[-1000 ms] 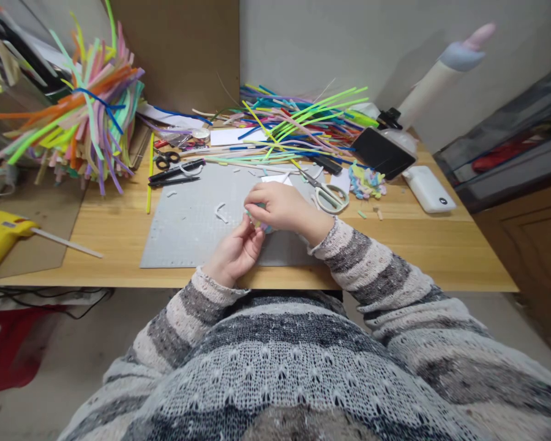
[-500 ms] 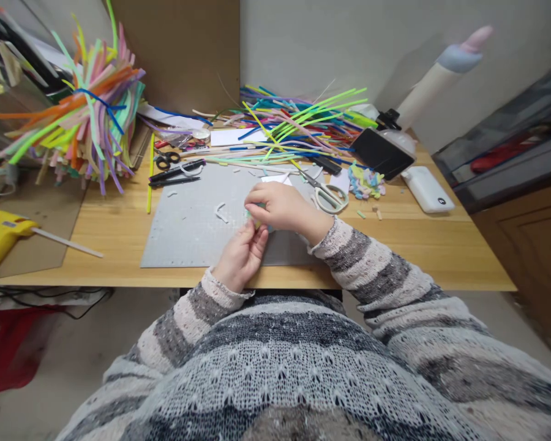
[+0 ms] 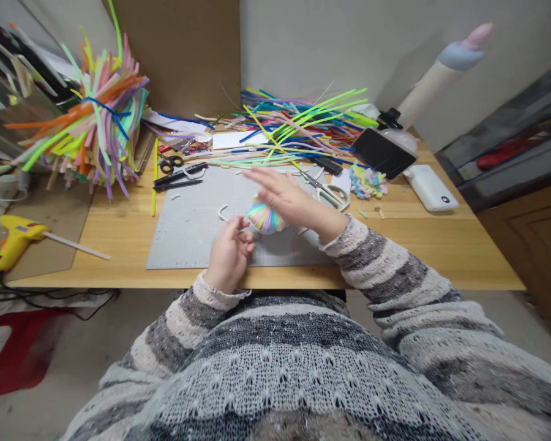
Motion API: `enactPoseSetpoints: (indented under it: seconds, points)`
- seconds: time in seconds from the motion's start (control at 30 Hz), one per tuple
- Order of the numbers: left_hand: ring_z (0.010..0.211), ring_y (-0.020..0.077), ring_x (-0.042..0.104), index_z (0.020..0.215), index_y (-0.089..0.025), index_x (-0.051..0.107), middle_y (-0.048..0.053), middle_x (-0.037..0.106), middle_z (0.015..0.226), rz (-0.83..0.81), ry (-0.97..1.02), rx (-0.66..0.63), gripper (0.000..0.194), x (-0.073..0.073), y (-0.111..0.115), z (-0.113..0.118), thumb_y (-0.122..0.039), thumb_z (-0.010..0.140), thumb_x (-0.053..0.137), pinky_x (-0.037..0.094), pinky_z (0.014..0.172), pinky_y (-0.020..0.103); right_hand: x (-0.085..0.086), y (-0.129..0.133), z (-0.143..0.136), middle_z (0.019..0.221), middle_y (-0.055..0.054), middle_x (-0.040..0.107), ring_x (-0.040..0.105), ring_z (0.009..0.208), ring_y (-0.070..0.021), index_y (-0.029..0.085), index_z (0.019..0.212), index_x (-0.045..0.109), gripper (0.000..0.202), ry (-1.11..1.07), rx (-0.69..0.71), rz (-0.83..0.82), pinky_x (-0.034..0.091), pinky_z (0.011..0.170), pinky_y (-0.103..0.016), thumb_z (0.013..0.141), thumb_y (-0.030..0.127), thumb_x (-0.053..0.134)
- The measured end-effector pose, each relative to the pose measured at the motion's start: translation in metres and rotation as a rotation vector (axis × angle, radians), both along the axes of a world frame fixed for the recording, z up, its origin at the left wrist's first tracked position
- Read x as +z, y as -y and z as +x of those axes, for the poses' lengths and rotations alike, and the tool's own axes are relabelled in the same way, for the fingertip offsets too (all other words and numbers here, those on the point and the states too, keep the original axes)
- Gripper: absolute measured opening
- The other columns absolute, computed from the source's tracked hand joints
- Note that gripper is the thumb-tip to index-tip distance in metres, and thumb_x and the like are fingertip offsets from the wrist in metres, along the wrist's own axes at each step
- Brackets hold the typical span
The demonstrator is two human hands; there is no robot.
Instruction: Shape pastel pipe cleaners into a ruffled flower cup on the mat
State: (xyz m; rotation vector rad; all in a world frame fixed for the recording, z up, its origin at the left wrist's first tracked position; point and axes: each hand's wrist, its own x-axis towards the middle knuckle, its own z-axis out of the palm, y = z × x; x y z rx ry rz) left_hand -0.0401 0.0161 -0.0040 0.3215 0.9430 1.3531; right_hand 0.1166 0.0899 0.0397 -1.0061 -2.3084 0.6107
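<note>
A round, striped pastel piece [image 3: 265, 218] is on the grey cutting mat [image 3: 183, 239], between my hands. My right hand [image 3: 287, 197] is over its upper right side, fingers stretched out and partly hiding it. At its left edge, my left hand [image 3: 231, 252] has its thumb and index finger pressed together near the rim; anything between them is too small to make out. A bent white strip [image 3: 223, 212] lies just beyond my left hand. Grey-handled scissors [image 3: 333, 196] are to the right of my right hand.
Colourful pipe cleaners [image 3: 303, 122] are heaped at the back, with a bundle [image 3: 96, 122] at the left. A yellow glue gun [image 3: 16, 242] lies at far left. Black scissors [image 3: 169, 163], pens, a dark phone [image 3: 384, 152] and a white power bank [image 3: 430, 188] stand around the mat.
My hands have moved apart, uncovering the striped piece. My right hand has opened from its closed pose, and my left hand has moved left. The view has shifted slightly.
</note>
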Motion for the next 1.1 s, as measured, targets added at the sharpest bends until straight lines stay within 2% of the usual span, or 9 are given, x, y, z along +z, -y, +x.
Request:
enactPoseSetpoints:
  seconds: [0.1,0.23,0.33,0.5,0.67,0.8,0.9,1.0,1.1]
  points:
    - [0.072,0.0070,0.061,0.086,-0.016,0.059,0.000,0.061,0.084,0.123,-0.254,0.072,0.019,0.002,-0.012,-0.020,-0.002,0.074,0.059,0.046,0.058,0.013,-0.004,0.001,0.020,0.139,-0.003,0.046,0.041,0.129,-0.0205,0.033,0.134,0.045,0.054,-0.389,-0.246,-0.163,0.033,0.104,-0.043,0.095,0.060,0.020]
    - [0.104,0.0166,0.061,0.099,-0.014,0.057,0.009,0.063,0.106,0.168,-0.307,-0.222,0.045,0.010,-0.033,-0.035,0.008,0.059,0.051,0.047,0.090,0.025,-0.015,0.021,0.038,0.136,-0.007,0.046,0.054,0.116,-0.0198,0.031,0.135,0.037,0.054,-0.819,-0.573,-0.806,0.048,0.092,-0.039,0.092,0.060,0.026]
    - [0.110,0.0192,0.059,0.112,-0.014,0.053,0.011,0.062,0.114,0.099,-0.229,-0.383,0.061,0.015,-0.038,-0.031,0.006,0.055,0.047,0.042,0.099,0.031,-0.018,0.045,0.040,0.124,-0.013,0.053,0.061,0.102,-0.0198,0.024,0.135,0.035,0.053,-1.031,-0.599,-1.225,0.053,0.080,-0.037,0.091,0.055,0.032]
    - [0.115,0.0201,0.055,0.116,-0.017,0.052,0.009,0.062,0.115,0.059,-0.153,-0.431,0.063,0.011,-0.024,-0.012,0.002,0.055,0.050,0.037,0.104,0.033,-0.015,0.057,0.033,0.100,-0.010,0.063,0.066,0.084,-0.0191,0.021,0.140,0.027,0.056,-1.174,-0.475,-1.419,0.055,0.072,-0.036,0.094,0.054,0.029]
    - [0.114,0.0185,0.056,0.114,-0.020,0.045,0.007,0.061,0.113,0.045,-0.047,-0.324,0.069,0.002,-0.003,0.001,0.005,0.050,0.050,0.035,0.105,0.033,-0.021,0.034,0.029,0.103,-0.010,0.064,0.066,0.079,-0.0177,0.021,0.143,0.021,0.055,-1.151,-0.465,-1.308,0.055,0.069,-0.036,0.096,0.048,0.025]
    - [0.109,0.0157,0.057,0.111,-0.022,0.045,0.005,0.061,0.108,0.015,-0.067,-0.235,0.062,0.000,0.009,0.005,0.004,0.055,0.050,0.037,0.102,0.031,-0.025,0.020,0.030,0.112,-0.012,0.062,0.065,0.089,-0.0192,0.020,0.134,0.035,0.050,-1.023,-0.502,-1.200,0.054,0.075,-0.037,0.093,0.048,0.030]
    - [0.098,0.0143,0.059,0.104,-0.020,0.049,0.004,0.061,0.101,-0.008,-0.099,-0.100,0.048,0.004,0.014,0.006,0.001,0.061,0.055,0.043,0.089,0.027,-0.017,0.014,0.029,0.124,-0.007,0.057,0.059,0.107,-0.0186,0.026,0.124,0.046,0.039,-0.851,-0.549,-0.711,0.048,0.091,-0.038,0.088,0.040,0.042]
    - [0.087,0.0130,0.060,0.092,-0.017,0.055,0.003,0.062,0.091,-0.057,-0.046,-0.086,0.029,0.010,0.017,0.009,-0.004,0.066,0.060,0.045,0.076,0.023,-0.003,0.010,0.018,0.123,-0.006,0.059,0.053,0.115,-0.0201,0.023,0.113,0.058,0.031,-0.501,-0.267,-0.129,0.038,0.101,-0.039,0.086,0.032,0.048]
    - [0.081,0.0125,0.060,0.079,-0.015,0.057,0.002,0.062,0.083,-0.105,0.040,-0.143,0.013,0.014,0.018,0.015,-0.007,0.070,0.060,0.044,0.069,0.022,0.006,0.005,-0.003,0.111,-0.010,0.065,0.056,0.109,-0.0215,0.016,0.102,0.067,0.029,-0.070,0.031,0.091,0.037,0.099,-0.037,0.090,0.031,0.046]
